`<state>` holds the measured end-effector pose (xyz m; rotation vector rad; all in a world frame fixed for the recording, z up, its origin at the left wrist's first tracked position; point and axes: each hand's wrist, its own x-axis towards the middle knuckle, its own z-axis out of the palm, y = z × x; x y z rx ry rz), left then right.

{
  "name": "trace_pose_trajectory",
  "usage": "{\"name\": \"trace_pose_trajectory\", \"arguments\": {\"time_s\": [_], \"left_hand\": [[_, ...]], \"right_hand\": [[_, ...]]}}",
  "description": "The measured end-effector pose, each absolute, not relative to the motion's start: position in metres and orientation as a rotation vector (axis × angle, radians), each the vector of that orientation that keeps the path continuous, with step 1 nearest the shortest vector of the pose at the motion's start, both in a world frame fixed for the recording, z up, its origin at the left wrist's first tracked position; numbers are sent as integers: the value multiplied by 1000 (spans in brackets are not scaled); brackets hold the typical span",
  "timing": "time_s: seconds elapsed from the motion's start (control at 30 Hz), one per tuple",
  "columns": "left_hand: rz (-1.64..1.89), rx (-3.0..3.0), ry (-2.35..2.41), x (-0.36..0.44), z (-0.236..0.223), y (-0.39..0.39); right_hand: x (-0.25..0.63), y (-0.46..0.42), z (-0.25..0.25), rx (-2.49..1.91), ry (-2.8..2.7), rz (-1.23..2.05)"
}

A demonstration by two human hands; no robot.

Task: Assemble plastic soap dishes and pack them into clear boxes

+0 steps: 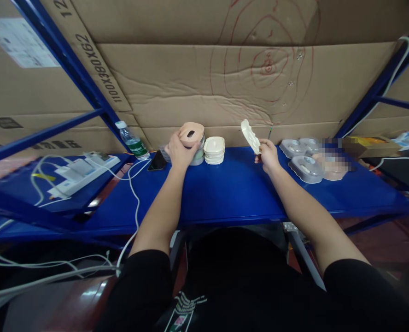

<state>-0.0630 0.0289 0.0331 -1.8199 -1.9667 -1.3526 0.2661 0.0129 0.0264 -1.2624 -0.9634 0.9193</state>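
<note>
Black cloth of one shirt [232, 286] lies nearest the camera in the head view, and two bare forearms reach from its sleeves over one blue table [232, 193]. Fingers of the left hand [179, 151] are curled around one pinkish piece [192, 131] with a single dark oval slot in its top; under those fingers it sits on clear and greenish ware [199, 158], whose layers I cannot count. Just right of the left fingers stands one stack of cream trays [214, 150], several deep, their exact number unclear. Fingers of the right hand [269, 157] pinch the lower end of one cream moulded piece [248, 135], which rises tilted up and leftward from them. One thin stick [270, 132] shows just above the right fingers; whether they hold it, I cannot tell. Right of those fingers are three lidded containers [307, 169] and one blurred pinkish shape [335, 173]. Left of the left fingers lie one dark phone [157, 161] and, beyond it, one tilted bottle [137, 145].
</note>
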Motion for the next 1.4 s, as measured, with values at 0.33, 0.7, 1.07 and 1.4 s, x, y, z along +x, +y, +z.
{"name": "trace_pose_trajectory", "arguments": {"time_s": [0.33, 0.7, 1.07, 1.4], "left_hand": [[-1344, -1817, -1862, -65, 25, 40], [-1333, -1961, -1316, -28, 20, 12], [-925, -2431, -1018, 21, 11, 1], [-1066, -2525, -1140, 2, 10, 13]], "right_hand": [[263, 15, 24, -1293, -899, 986], [258, 12, 27, -1036, -887, 1167], [227, -1, 2, -777, -1232, 1302], [231, -9, 11, -851, -1393, 1265]]}}
